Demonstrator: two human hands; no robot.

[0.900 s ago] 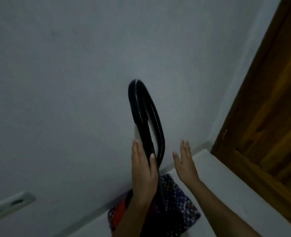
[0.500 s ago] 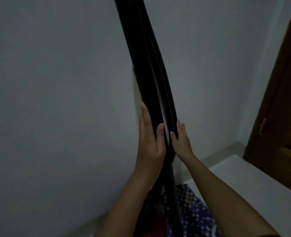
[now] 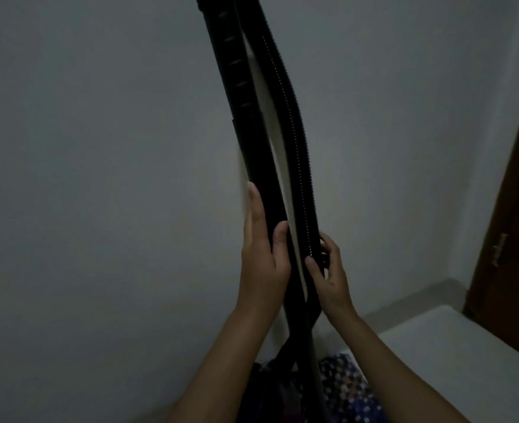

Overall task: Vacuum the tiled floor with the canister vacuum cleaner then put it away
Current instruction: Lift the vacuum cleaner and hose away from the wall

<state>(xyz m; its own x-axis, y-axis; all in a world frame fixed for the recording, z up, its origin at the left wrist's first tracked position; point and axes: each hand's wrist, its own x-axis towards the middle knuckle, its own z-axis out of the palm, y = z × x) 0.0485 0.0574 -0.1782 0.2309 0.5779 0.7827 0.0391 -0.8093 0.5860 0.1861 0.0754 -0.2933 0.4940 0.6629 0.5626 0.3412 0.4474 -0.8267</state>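
The vacuum's black wand (image 3: 246,123) stands upright against the pale wall, and its black ribbed hose (image 3: 297,141) runs up beside it on the right. My left hand (image 3: 262,254) holds the wand, fingers straight along its left side and thumb pressed on its front. My right hand (image 3: 328,273) grips the ribbed hose lower down, fingers curled round it. The tops of wand and hose run out of the frame. The canister body is hidden in the dark at the bottom.
The pale wall (image 3: 99,178) fills the left and centre. A patterned cloth (image 3: 349,389) lies at the bottom next to the wand's foot. The light tiled floor (image 3: 450,361) shows at the lower right, and a brown wooden door (image 3: 514,233) stands at the right edge.
The view has tilted up along the wand and hose. My right hand went from free, to touching the hose, to curling round it. My left hand stays on the wand.
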